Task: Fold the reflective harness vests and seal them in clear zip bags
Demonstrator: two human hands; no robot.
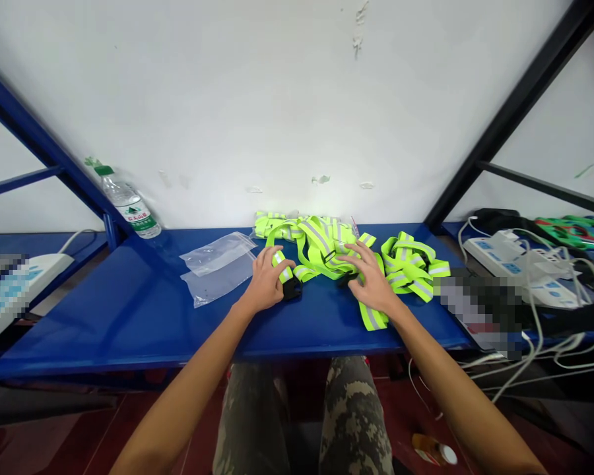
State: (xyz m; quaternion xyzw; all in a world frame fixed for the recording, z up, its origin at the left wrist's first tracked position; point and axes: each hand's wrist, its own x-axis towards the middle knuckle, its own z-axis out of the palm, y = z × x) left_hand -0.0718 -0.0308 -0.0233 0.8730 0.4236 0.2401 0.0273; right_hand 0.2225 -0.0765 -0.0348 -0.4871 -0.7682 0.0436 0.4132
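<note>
The work in hand seems to be handling the straps, probably straightening or gathering one out of the tangle. The left hand (266,278) is curled with thumb and fingers about a yellow strap (284,266), its black buckle (292,289) just beside the thumb, over the table (133,316). The right hand (369,277) is bent over the near right edge of the pile (321,244), fingers on the webbing; whether it grips a strap or only rests there I cannot tell. The pile lies between the hands and a little beyond them, a tail (373,318) hanging down nearer the body below the right hand. Another bundle (410,264) sits just right of that hand, and clear bags (218,264) lie left of the left hand. The next move would call for keeping the buckle end steady in the left hand while the right finds one strap and follows it, lightly, since the loops overlap and could snag or pull others along.
</note>
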